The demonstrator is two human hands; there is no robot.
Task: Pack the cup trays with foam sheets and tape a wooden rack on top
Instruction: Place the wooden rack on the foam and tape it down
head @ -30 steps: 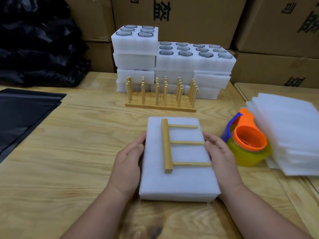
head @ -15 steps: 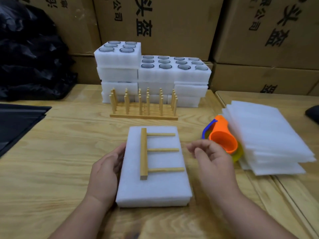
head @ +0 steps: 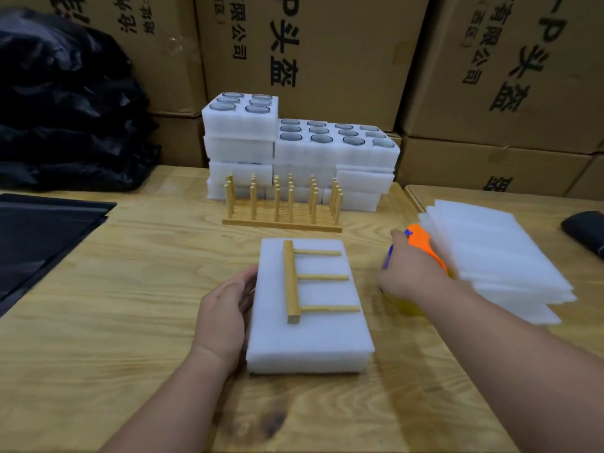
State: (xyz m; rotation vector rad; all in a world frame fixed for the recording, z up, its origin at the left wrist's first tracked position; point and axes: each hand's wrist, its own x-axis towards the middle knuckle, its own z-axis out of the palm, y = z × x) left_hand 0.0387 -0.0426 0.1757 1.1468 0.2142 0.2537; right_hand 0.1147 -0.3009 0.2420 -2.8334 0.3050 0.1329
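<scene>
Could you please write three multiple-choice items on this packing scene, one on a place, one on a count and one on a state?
1. Where does the small wooden rack lie?
A. on top of the foam-wrapped pack
B. on the bare table
C. on the stack of foam sheets

2. How many pegs stick out from that rack's bar?
A. two
B. three
C. five

3. What is the right hand doing?
A. pressing on the pack
B. resting flat on the table
C. reaching onto the orange tape dispenser

Answers: 1 A, the rack lies flat on the white pack in front of the person. 2 B, three pegs point to the right from the bar. 3 C, the right hand is over the dispenser beside the foam sheets, though whether it grips it is hidden, while the left hand rests against the pack's left side.
</scene>
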